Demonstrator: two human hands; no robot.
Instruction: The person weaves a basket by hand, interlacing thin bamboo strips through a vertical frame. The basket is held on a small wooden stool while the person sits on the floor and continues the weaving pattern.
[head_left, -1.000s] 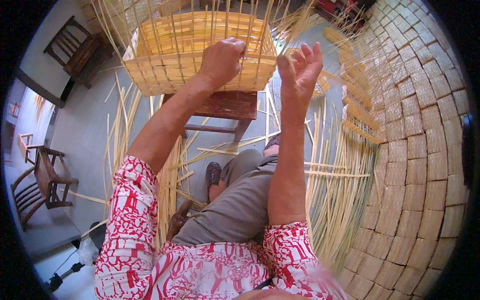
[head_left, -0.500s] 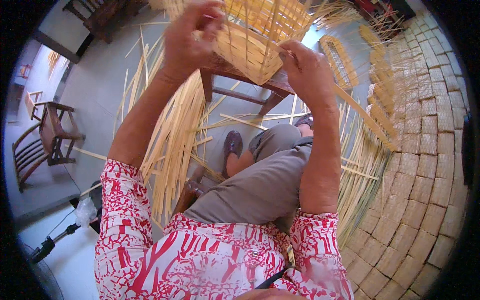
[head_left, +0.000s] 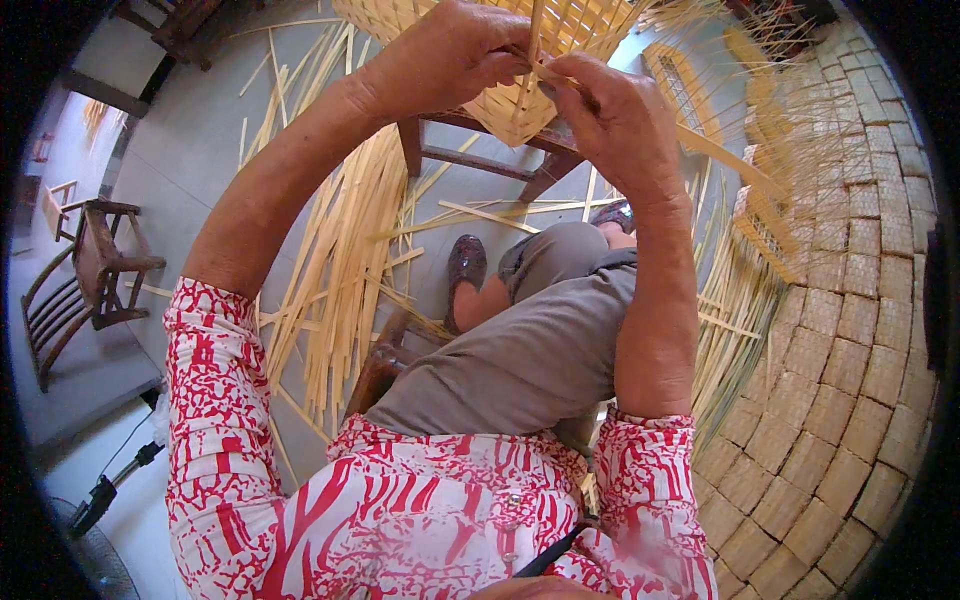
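Observation:
A partly woven bamboo basket (head_left: pixel 512 112) rests on a dark wooden stool (head_left: pixel 475 165) before me, its corner toward me and upright strips rising from its wall. My left hand (head_left: pixel 455 62) is closed, thumb and fingers pinched at the corner beside an upright strip. Right against its fingertips, my right hand (head_left: pixel 622 118) pinches a flat bamboo strip (head_left: pixel 738 162), whose long tail passes behind the wrist and out to the right. The basket's far part is cut off by the top of the picture.
Loose bamboo strips (head_left: pixel 345 270) litter the floor at left, and thinner ones (head_left: pixel 740 320) lie at right. Stacked woven pieces (head_left: pixel 840 390) line the right side. A wooden chair (head_left: pixel 100 260) stands far left, near a black fan-like stand (head_left: pixel 110 490).
My left hand has come down and right from above the basket's wall to the corner, meeting my right hand. The strip is now pinched between both hands' fingertips at the upright.

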